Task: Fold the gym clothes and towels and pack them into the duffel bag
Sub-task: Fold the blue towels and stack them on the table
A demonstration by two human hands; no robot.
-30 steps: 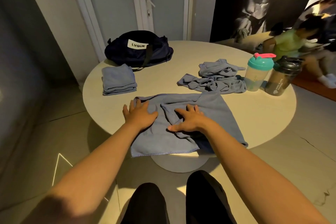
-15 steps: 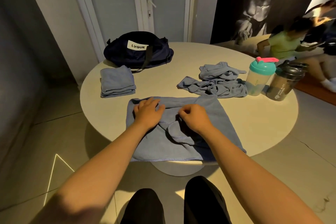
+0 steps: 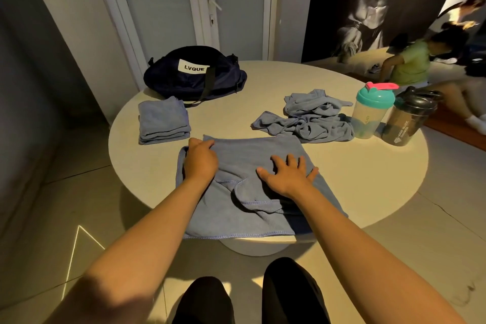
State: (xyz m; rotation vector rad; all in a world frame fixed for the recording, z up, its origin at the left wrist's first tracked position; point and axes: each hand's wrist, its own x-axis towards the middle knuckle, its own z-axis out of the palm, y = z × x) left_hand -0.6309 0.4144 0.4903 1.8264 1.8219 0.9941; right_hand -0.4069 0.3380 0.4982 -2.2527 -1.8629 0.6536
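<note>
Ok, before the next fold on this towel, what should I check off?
1. Left hand grips the spread towel at its far left corner: ok.
2. Right hand lies flat on it: ok.
3. Cloth smooth: not ok, it is bunched near the middle.
4. Towel fully on the table: not ok, its near edge hangs over the rim.
5. Folded towel lies apart from it: ok.
6. Duffel bag open for packing: cannot tell.

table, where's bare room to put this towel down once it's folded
Bare: the middle, between duffel bag, folded stack and crumpled pile; and the right front, past the spread towel, nearer than the black shaker. Crowded: far left, and around the teal shaker.
</note>
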